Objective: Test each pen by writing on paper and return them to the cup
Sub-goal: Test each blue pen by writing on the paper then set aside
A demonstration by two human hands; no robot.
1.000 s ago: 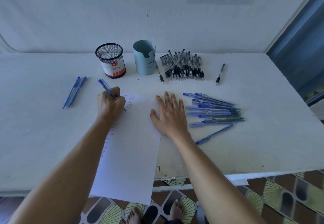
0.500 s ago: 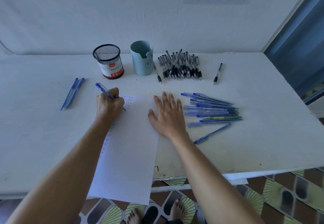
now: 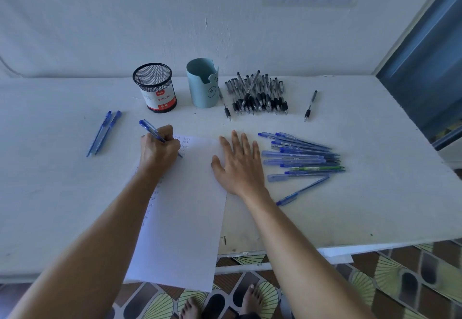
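1. Both hands are apart. The left hand (image 3: 160, 148) is curled tight round a blue pen (image 3: 151, 131). The pen's tip is down on the sheet of paper (image 3: 185, 213), near the top, next to rows of small written words.
2. The right hand (image 3: 240, 166) lies flat with straight fingers. It presses on the right edge of the paper and holds nothing.
3. The pen leans. Its back end points up and away to the left, and its tip points down to the right.
4. The black mesh cup (image 3: 156, 88) stands straight ahead of the left hand, past the top of the paper. The light blue cup (image 3: 203, 83) stands just to its right.
5. The left hand is the nearer one to the mesh cup. I cannot tell which cup the pen belongs in.
6. I think the pen must be turned upright before it can drop in.
7. A heap of blue pens (image 3: 300, 156) lies just beside the right hand. I would guess the next pen to test comes from there.
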